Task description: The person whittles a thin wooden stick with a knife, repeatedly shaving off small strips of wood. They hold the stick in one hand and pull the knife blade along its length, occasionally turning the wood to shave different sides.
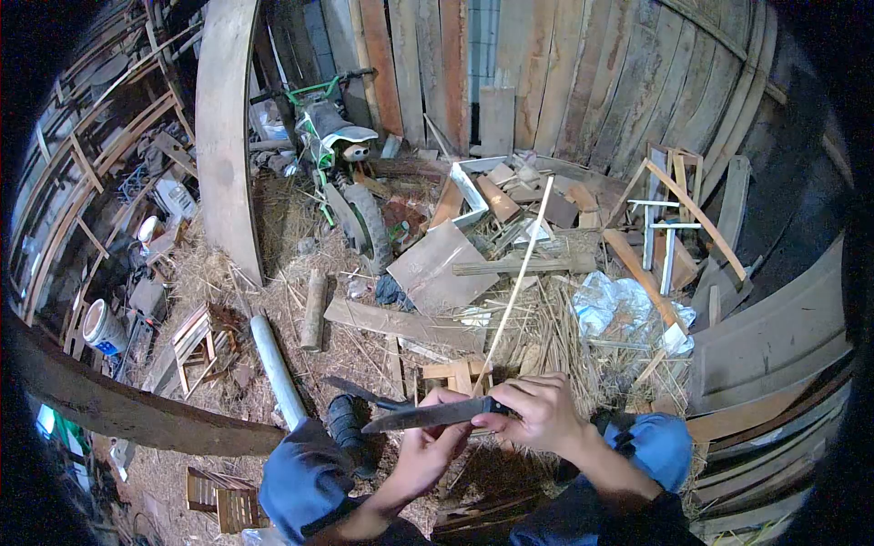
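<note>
My right hand [543, 412] is closed around the black handle of a knife [414, 419], its broad dark blade pointing left across my left hand. My left hand [428, 461] is closed beneath the blade, fingers partly hidden by it, at the lower end of a long thin wooden stick [517, 289]. That stick slants up and away to the right from between my hands. Just past my left fingers shows a second dark, narrow blade-like piece [362, 391], overlapped by the knife. A dark boot [350, 435] is below it, between my blue-clad knees [305, 473].
Straw and scrap boards [446, 268] cover the floor ahead. A motorbike [341, 150] leans near the plank wall [583, 82]. Small wooden crates [228, 499] lie at lower left, a white bucket [105, 326] farther left. Crumpled plastic [619, 308] and a wooden frame [669, 214] are at right.
</note>
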### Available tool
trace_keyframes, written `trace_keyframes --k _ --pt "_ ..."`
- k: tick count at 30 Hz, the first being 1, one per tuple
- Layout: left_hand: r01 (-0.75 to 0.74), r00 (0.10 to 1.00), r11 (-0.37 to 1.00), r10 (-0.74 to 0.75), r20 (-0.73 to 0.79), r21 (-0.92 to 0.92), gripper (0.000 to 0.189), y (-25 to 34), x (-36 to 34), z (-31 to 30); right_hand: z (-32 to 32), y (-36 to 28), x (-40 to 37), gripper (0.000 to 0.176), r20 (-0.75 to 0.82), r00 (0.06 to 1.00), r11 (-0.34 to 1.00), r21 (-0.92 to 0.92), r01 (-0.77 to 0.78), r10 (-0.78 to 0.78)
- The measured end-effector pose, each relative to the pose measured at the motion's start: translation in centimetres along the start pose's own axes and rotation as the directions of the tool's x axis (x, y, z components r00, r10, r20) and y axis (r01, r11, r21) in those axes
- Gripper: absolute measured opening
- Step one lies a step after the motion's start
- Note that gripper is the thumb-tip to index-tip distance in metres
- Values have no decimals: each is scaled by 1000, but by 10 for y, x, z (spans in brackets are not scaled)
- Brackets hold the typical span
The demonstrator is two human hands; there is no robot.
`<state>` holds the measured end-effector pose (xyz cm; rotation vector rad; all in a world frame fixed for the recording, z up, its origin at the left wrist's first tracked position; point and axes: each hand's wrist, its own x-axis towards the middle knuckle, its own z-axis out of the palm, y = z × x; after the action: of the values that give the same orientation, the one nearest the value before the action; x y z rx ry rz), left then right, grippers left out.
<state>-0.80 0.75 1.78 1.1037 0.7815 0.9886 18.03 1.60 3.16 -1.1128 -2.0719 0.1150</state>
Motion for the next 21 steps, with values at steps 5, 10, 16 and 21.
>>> trace_keyframes --k 5,10,16,21 --pt "-36 999 998 36 8 54 11 0 -4 0 -3 1 0 39 -18 999 999 8 37 -37" --pt "66 997 997 -64 -53 26 8 5 -8 3 -1 6 -4 39 -23 998 997 -59 55 -57" --pt "112 990 994 -110 -90 14 5 -3 -7 -9 -5 17 -8 37 -49 997 987 -151 59 -67" --pt "174 978 985 -175 -115 -21 6 3 -9 -8 -5 37 -17 35 -100 993 979 -187 -84 66"
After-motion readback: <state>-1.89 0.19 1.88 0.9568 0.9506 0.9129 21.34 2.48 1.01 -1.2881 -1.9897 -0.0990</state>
